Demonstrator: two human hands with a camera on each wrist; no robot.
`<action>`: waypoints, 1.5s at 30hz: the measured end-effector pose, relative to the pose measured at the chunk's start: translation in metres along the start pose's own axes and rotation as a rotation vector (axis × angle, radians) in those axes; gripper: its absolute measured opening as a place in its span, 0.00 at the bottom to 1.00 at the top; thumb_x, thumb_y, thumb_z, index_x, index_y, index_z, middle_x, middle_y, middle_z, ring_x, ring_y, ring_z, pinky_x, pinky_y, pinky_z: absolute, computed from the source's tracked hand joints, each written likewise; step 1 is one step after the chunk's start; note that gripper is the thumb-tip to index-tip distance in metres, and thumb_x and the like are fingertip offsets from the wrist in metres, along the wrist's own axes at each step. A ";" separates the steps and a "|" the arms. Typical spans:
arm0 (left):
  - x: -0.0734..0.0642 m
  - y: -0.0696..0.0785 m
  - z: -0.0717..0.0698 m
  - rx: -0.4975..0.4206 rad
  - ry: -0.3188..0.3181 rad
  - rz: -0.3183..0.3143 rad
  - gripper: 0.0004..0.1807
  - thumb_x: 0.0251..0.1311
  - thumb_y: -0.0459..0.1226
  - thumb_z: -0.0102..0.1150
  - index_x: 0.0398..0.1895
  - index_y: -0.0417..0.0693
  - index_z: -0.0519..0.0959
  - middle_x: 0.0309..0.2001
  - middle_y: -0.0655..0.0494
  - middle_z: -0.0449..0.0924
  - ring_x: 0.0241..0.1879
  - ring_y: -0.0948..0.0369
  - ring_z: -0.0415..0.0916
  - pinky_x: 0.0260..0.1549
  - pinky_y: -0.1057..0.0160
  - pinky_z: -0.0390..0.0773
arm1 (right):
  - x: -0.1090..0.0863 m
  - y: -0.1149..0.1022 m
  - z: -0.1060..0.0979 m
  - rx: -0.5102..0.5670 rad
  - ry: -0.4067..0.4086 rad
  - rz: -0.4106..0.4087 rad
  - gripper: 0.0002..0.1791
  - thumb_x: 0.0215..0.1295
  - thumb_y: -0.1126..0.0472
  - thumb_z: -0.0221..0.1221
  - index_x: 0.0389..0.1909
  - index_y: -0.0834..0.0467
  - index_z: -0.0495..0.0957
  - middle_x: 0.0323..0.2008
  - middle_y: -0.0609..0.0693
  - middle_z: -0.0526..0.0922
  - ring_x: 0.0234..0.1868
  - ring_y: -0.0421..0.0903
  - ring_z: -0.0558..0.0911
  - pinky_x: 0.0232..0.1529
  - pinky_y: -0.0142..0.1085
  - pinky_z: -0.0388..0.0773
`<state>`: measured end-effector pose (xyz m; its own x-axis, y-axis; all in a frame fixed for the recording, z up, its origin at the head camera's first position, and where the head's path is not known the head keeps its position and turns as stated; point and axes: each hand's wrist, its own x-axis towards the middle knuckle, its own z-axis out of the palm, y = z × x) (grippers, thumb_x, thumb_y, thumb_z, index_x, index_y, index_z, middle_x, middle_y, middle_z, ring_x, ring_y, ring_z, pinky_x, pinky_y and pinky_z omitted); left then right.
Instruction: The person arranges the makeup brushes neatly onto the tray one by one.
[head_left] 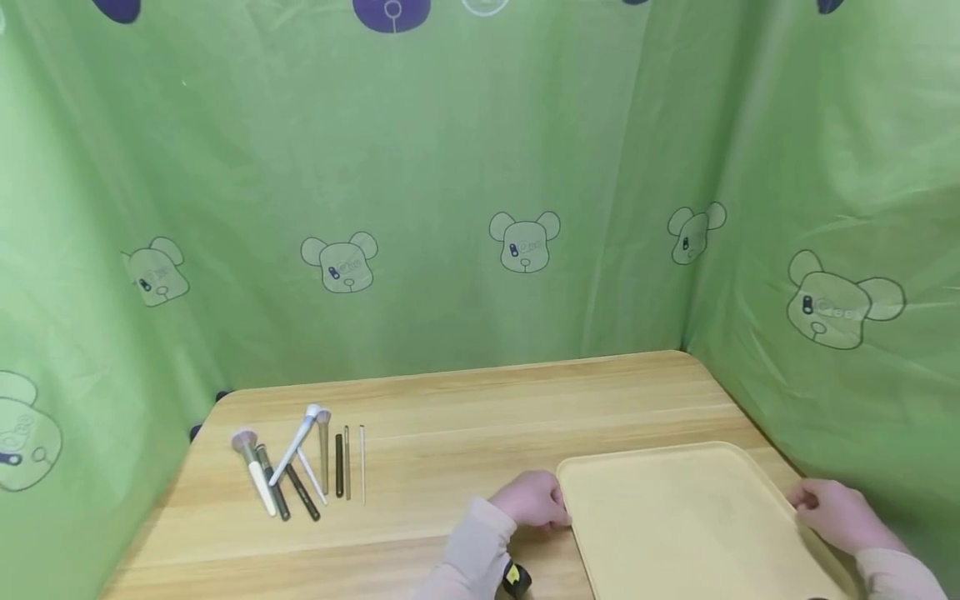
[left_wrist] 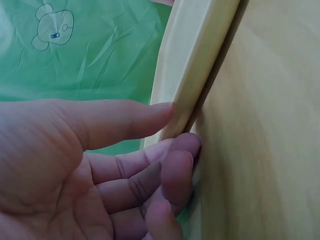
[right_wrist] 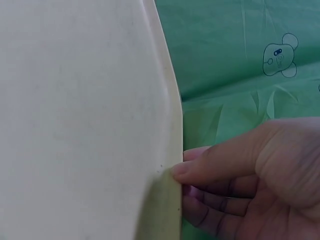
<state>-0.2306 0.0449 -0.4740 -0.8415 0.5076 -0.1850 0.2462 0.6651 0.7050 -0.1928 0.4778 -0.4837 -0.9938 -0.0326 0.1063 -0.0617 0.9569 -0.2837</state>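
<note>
A pale yellow rectangular tray (head_left: 675,517) with a low raised rim lies at the right front of the wooden table. My left hand (head_left: 534,498) pinches its left edge. In the left wrist view the thumb presses the outer side of the rim (left_wrist: 192,65), and curled fingers reach its underside. At the opposite edge, my right hand (head_left: 840,515) grips the tray. Its thumb (right_wrist: 182,170) rests on the rim in the right wrist view, the other fingers partly hidden behind the edge.
Several makeup brushes lie at the table's left, among them a white-handled brush (head_left: 258,483), a black-handled brush (head_left: 303,493) and a thin brush (head_left: 363,467). A green curtain (head_left: 435,167) with bear prints surrounds the table (head_left: 450,433). A black-and-yellow object (head_left: 516,577) sits by the left wrist.
</note>
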 end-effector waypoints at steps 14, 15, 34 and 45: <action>-0.003 -0.020 -0.023 0.019 0.061 -0.007 0.12 0.52 0.31 0.67 0.16 0.42 0.75 0.16 0.56 0.77 0.15 0.66 0.65 0.16 0.71 0.65 | 0.020 -0.028 0.005 0.095 -0.110 0.005 0.06 0.46 0.68 0.60 0.28 0.59 0.76 0.28 0.49 0.80 0.30 0.40 0.74 0.31 0.35 0.72; -0.003 -0.022 -0.026 0.018 0.064 -0.008 0.12 0.51 0.31 0.67 0.16 0.43 0.75 0.17 0.56 0.77 0.16 0.66 0.65 0.17 0.71 0.66 | 0.022 -0.030 0.005 0.107 -0.117 0.011 0.06 0.46 0.67 0.60 0.29 0.59 0.76 0.28 0.48 0.80 0.30 0.40 0.73 0.31 0.34 0.72; -0.010 -0.071 -0.074 -0.021 0.132 -0.054 0.11 0.51 0.29 0.66 0.17 0.42 0.74 0.17 0.54 0.78 0.18 0.64 0.71 0.18 0.71 0.67 | 0.048 -0.075 0.028 0.541 -0.264 -0.015 0.14 0.58 0.68 0.59 0.41 0.76 0.75 0.32 0.54 0.79 0.30 0.36 0.76 0.31 0.31 0.81; -0.018 -0.106 -0.092 -0.102 0.219 -0.122 0.12 0.54 0.28 0.62 0.17 0.44 0.73 0.16 0.57 0.73 0.19 0.64 0.69 0.16 0.71 0.65 | 0.069 -0.114 0.047 0.617 -0.259 -0.017 0.13 0.58 0.70 0.59 0.40 0.76 0.73 0.31 0.55 0.79 0.29 0.42 0.78 0.29 0.33 0.82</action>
<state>-0.2858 -0.0852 -0.4819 -0.9486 0.2896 -0.1280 0.0966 0.6497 0.7540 -0.2583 0.3530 -0.4891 -0.9777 -0.1874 -0.0947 -0.0424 0.6181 -0.7850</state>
